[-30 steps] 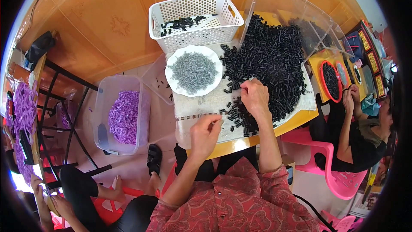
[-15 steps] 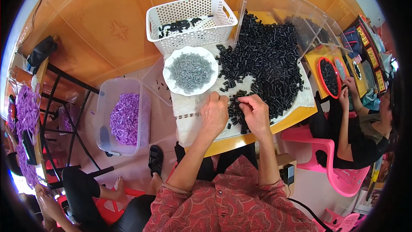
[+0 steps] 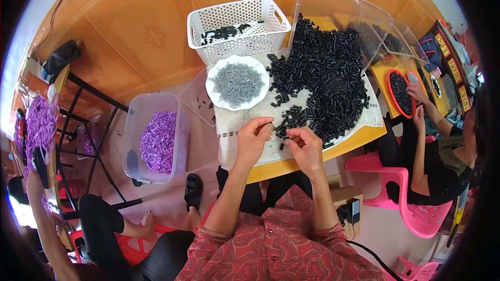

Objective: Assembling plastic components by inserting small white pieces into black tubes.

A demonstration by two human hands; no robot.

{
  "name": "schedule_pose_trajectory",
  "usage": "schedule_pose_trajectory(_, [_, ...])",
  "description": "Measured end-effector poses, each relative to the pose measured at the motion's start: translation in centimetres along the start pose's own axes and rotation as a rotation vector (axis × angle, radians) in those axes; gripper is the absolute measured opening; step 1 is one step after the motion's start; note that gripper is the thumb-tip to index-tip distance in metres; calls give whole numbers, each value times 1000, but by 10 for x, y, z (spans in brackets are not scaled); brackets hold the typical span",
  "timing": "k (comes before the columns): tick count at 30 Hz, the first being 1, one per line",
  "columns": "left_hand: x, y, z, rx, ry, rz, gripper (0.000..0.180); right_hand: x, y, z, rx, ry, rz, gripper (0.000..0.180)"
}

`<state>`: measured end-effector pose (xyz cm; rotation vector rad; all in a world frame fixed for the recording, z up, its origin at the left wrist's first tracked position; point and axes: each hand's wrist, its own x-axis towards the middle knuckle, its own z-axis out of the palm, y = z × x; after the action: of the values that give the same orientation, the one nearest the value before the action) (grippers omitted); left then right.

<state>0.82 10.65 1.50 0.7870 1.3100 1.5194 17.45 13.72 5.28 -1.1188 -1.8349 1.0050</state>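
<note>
My left hand (image 3: 252,141) is closed in a pinch over the white cloth (image 3: 229,148). Whatever sits between its thumb and forefinger is too small to name. Just to its right, my right hand (image 3: 307,150) also has its fingertips pressed together, beside the near edge of a heap of short black tubes (image 3: 330,67). Its pinched item, if any, cannot be made out. A few loose black tubes lie between the hands. Beyond my left hand, a white scalloped plate (image 3: 212,84) bears a mound of small translucent grey pieces (image 3: 238,84).
A white perforated basket (image 3: 237,48) with some black tubes stands at the back. A clear plastic bin (image 3: 302,0) tips behind the heap. Purple pieces (image 3: 159,143) fill a floor tub (image 3: 130,151). At right, a co-worker sits on a pink chair (image 3: 401,187) by a red tray (image 3: 391,93).
The view has shifted slightly. My left hand has moved a little leftward across the cloth, and my right hand has come nearer to me. Fewer black tubes lie by the front edge.
</note>
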Motion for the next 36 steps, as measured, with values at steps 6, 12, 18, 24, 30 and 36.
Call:
schedule_pose_trajectory(6, [-35,1,-24,-536,9,-95,22,-13,-5,10,17,-26,-19,24])
schedule_pose_trajectory(12, [-57,-5,-38,-664,18,-104,24,-21,-7,18,20,-35,-33,24])
schedule_pose_trajectory(18, [-69,-13,-43,-690,-23,-116,25,-25,0,26,-18,-10,-58,22])
schedule_pose_trajectory(24, [-73,-19,-47,-711,-40,-90,25,-21,2,32,-85,-14,-87,19])
schedule_pose_trajectory(30, [-69,-23,-48,-759,-67,-57,26,-16,8,36,-218,-35,-133,16])
schedule_pose_trajectory(36, [-73,-26,-49,-745,-90,-48,26,-8,-3,43,-294,-11,-223,13])
